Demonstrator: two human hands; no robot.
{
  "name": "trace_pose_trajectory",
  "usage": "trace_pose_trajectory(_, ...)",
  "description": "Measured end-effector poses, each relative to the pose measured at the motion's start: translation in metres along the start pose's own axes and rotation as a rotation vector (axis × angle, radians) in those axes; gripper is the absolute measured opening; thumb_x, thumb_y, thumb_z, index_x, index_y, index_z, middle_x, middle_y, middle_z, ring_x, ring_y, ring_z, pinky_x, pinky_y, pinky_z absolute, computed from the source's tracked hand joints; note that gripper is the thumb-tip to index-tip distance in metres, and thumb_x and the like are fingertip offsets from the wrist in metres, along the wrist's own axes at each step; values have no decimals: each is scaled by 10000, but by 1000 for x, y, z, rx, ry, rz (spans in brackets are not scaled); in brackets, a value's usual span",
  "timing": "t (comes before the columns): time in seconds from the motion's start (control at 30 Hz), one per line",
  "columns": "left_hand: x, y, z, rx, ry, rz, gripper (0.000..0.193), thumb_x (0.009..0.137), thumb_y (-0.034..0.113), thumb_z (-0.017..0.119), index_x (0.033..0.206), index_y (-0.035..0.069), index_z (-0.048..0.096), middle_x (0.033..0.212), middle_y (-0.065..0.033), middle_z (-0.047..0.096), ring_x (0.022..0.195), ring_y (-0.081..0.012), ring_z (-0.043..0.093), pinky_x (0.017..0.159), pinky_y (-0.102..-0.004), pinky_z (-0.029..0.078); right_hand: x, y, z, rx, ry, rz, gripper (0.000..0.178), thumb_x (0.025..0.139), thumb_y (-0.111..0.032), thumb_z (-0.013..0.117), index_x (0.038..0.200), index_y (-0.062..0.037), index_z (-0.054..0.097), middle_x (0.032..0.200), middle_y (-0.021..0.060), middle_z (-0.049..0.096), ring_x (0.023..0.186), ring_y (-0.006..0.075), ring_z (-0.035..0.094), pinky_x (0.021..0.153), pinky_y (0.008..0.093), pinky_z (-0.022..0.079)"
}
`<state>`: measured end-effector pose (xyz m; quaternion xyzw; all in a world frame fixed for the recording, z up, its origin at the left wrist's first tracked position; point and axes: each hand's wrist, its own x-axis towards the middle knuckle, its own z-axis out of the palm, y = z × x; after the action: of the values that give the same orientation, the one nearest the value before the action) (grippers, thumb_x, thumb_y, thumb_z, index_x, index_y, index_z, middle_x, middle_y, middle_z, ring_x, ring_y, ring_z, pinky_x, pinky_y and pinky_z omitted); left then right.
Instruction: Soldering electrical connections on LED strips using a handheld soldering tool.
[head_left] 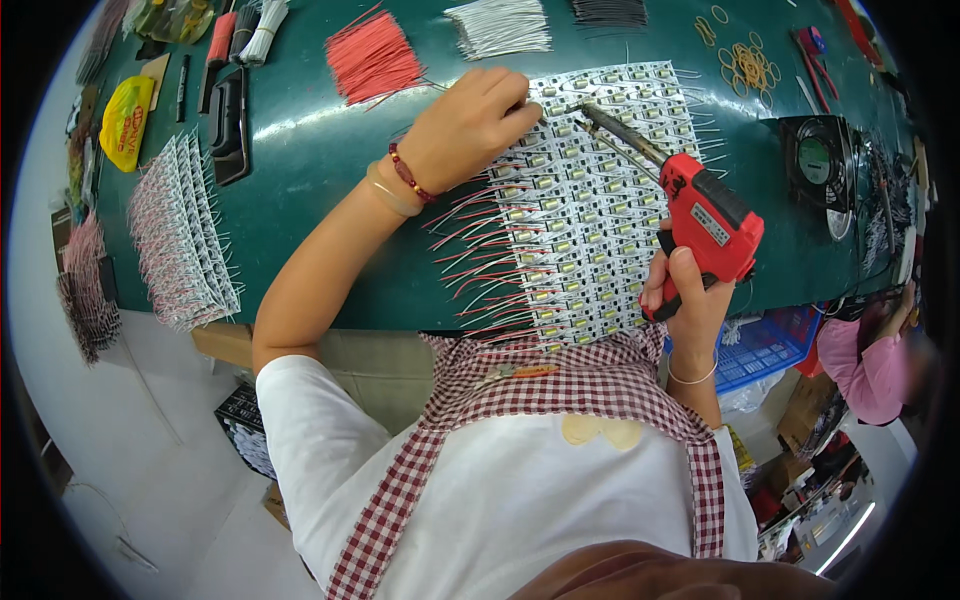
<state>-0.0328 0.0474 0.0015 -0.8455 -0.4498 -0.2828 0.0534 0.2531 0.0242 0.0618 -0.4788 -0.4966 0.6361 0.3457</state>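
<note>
A large white panel of small circuit boards (590, 235) lies on the green table in front of me, red and white wires (485, 255) trailing from its left edge. My left hand (468, 125) is at the panel's upper left corner, fingers pinched together. What they hold, if anything, is hidden. Wrapped round the handle of a red soldering gun (712, 225) are the fingers of my right hand (692, 305). The gun's metal tip (588, 112) points up and left over the panel's upper part, a short way right of my left fingers; contact cannot be made out.
Bundles of red wires (372, 58), white wires (498, 27) and black wires (610, 11) lie along the back. Rubber bands (748, 68) and a small black fan (818, 160) are at right. Wired panels (183, 232) lie left. Another person's pink sleeve (862, 370) shows at far right.
</note>
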Motion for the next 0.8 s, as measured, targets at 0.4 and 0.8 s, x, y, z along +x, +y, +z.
trace_pose_trajectory(0.4,-7,12,14,-133,-25,-108,218,721,20,586,931,43,638,801,-81,505,748,-237,536,665,-329,461,-1,8,0,-63,29,105,114,857,-113,640,830,-16,586,595,11,569,443,70,518,408,212,399)
trace_pose_trajectory(0.8,-8,12,14,-140,-20,-98,221,715,12,580,930,32,629,802,-88,497,753,-247,532,672,-338,457,-3,3,7,-134,57,116,107,863,-78,579,808,14,579,572,18,544,441,81,502,420,215,384)
